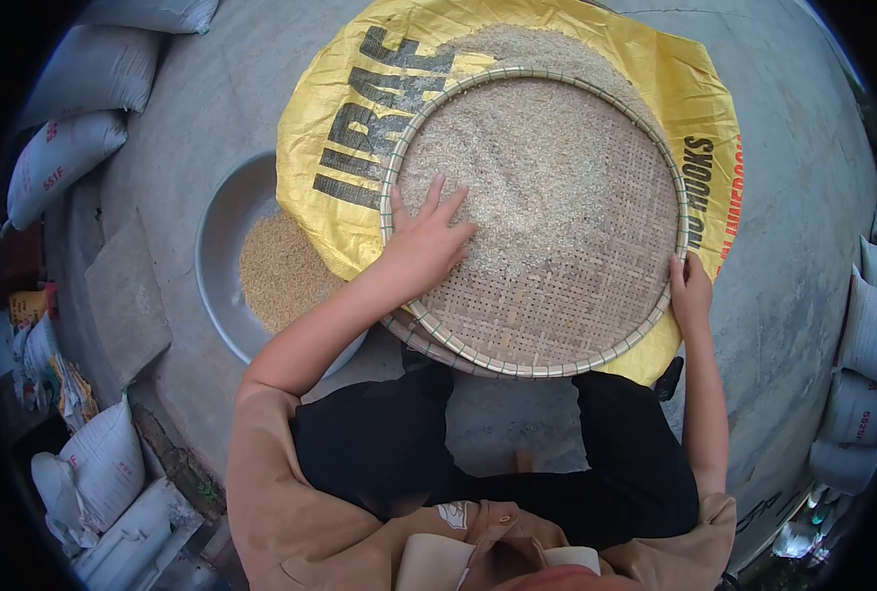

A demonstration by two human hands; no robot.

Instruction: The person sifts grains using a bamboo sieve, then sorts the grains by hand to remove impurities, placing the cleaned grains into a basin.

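Observation:
A round woven bamboo tray (596,295) holds pale grain (532,158), spread mostly over its upper and left part. My left hand (427,236) rests on the grain at the tray's left side, fingers spread. At the lower right rim my right hand (692,286) grips the tray's edge, fingers curled round it. Under the tray lies a yellow printed sack (335,118), with more grain on it beyond the far rim. The rim of another woven tray (424,345) shows beneath the lower left edge.
To the left, a metal basin (220,246) holds golden grain (281,276), partly behind my left forearm. Filled white sacks (69,163) lie at the upper left, another sack (103,458) at the lower left. More sacks (857,409) line the right edge. The floor is concrete.

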